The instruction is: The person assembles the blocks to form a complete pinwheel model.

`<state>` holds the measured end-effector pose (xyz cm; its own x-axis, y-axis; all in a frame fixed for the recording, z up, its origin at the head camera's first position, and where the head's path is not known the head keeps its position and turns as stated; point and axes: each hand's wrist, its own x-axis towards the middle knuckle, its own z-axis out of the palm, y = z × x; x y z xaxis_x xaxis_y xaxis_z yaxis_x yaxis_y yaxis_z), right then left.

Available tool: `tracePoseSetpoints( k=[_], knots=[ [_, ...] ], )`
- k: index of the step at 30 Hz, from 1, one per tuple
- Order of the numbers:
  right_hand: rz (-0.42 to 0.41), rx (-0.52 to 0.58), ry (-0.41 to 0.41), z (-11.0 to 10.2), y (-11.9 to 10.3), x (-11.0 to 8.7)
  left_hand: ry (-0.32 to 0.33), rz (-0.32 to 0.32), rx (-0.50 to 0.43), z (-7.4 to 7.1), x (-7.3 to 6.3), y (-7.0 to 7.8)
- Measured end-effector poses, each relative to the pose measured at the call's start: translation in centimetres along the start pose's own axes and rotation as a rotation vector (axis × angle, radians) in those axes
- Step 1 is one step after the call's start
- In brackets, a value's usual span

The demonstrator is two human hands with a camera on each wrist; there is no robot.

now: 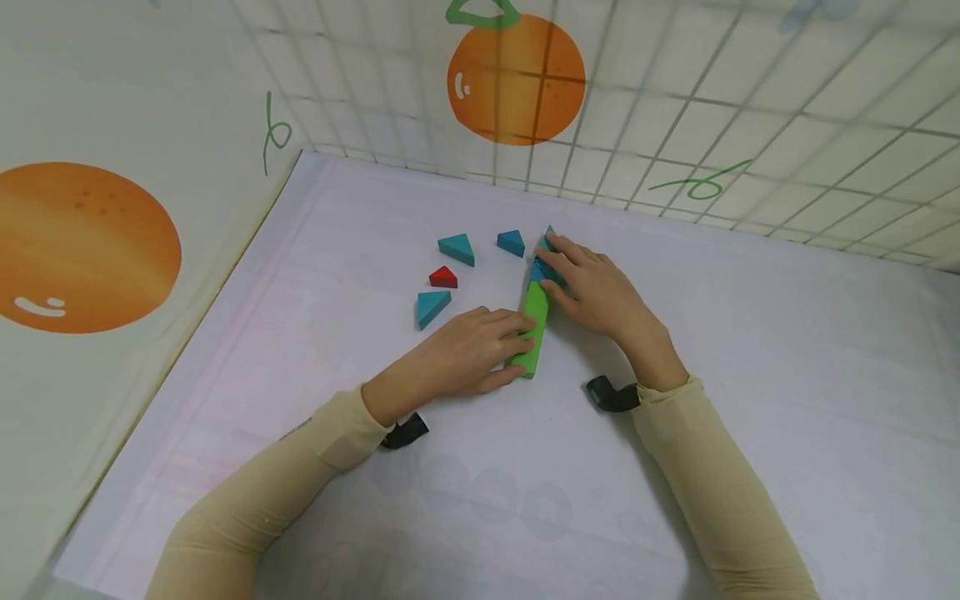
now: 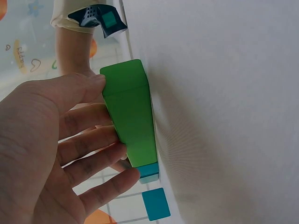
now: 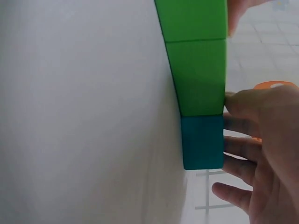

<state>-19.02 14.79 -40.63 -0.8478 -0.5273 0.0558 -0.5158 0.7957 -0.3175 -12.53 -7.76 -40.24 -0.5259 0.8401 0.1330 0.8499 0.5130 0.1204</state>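
Head view: straight-fingered left hand (image 1: 480, 354) touched green rectangular blocks (image 1: 536, 302); straight-fingered right hand (image 1: 597, 293) touched blue wedges (image 3: 202, 142); apparent aligning next needed even pressure.

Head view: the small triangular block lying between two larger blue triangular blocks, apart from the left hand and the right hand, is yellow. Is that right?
Not quite: the small triangular block is red, as the head view shows. It does lie between two larger blue triangular blocks, apart from the left hand and the right hand.
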Motion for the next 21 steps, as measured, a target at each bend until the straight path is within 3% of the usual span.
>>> tracePoseSetpoints(
  k=[21],
  knots=[
    [-0.010,0.010,0.004,0.16,0.14,-0.01,-0.009,0.001,0.005,-0.07,0.01,-0.04]
  ],
)
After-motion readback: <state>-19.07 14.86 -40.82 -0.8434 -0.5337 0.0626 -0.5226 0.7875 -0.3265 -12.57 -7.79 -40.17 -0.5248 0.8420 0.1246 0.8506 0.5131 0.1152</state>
